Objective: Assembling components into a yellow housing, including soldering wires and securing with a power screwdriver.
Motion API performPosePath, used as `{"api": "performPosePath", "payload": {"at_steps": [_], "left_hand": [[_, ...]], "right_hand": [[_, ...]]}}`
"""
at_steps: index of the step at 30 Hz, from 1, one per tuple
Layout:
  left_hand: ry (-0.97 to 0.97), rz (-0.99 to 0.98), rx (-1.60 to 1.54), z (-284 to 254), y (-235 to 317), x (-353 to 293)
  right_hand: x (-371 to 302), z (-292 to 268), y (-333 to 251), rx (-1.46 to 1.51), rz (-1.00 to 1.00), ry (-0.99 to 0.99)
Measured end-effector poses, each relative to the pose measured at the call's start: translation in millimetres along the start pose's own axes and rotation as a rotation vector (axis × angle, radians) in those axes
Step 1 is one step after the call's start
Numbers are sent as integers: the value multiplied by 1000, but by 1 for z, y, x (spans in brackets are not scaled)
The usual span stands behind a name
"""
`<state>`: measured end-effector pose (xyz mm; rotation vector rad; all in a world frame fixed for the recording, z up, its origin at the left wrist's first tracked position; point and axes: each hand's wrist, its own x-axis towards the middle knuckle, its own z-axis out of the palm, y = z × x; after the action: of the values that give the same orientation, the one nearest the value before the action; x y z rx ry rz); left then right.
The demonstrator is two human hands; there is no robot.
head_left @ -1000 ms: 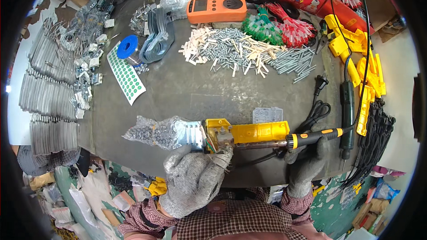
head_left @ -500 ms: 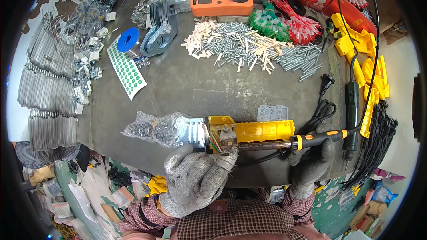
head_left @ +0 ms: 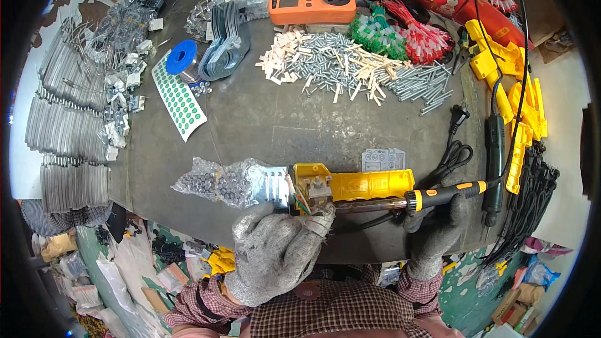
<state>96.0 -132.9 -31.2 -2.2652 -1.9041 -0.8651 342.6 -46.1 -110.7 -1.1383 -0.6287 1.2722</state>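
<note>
Both hands wear grey gloves. My right hand point(head_left: 441, 231) grips a soldering iron point(head_left: 447, 196) by its black and orange handle, its shaft pointing left. The shaft's tip reaches a small metal and plastic switch part point(head_left: 320, 189) in a yellow plastic housing half point(head_left: 372, 184). Coloured wires point(head_left: 302, 203) run beside that part. My left hand point(head_left: 275, 253) is closed close to the tip, thumb and finger together at the wires; what they pinch is hidden. Left of the housing, a shiny metal plate point(head_left: 275, 186) adjoins a bubble-wrapped piece point(head_left: 225, 179).
Screws point(head_left: 338, 56) and cream-coloured pegs lie heaped at the back, by an orange meter point(head_left: 312, 5). A blue solder spool point(head_left: 181, 56) and a green-dotted sticker sheet point(head_left: 178, 97) lie left. A power screwdriver point(head_left: 494, 169) hangs right, beside black cords point(head_left: 532, 200). Metal strips point(head_left: 72, 119) line the left edge.
The soldering iron's handle has shifted very slightly left in my right hand. My left hand and the yellow housing have hardly moved.
</note>
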Motion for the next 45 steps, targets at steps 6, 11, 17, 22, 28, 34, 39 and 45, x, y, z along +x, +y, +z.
{"api": "performPosePath", "payload": {"at_steps": [6,11,17,22,28,34,39,45], "left_hand": [[-15,22,-15,-2,-1,3],[-54,37,-26,-3,-3,4],[-116,-55,13,-12,4,-6],[-336,-352,457,-74,-27,5],[-162,-296,-229,-33,-46,21],[-57,-491,-713,-1,-44,9],[-133,-201,-362,-10,-34,23],[-206,-216,-367,-21,-29,24]], "right_hand": [[-2,6,0,14,15,64],[-3,5,-6,23,43,-95],[0,3,0,19,70,-28],[-1,5,-7,33,29,-128],[6,-4,2,34,35,-151],[2,10,-3,-7,43,-177],[-1,22,-9,74,48,-212],[3,14,-5,42,48,-184]]}}
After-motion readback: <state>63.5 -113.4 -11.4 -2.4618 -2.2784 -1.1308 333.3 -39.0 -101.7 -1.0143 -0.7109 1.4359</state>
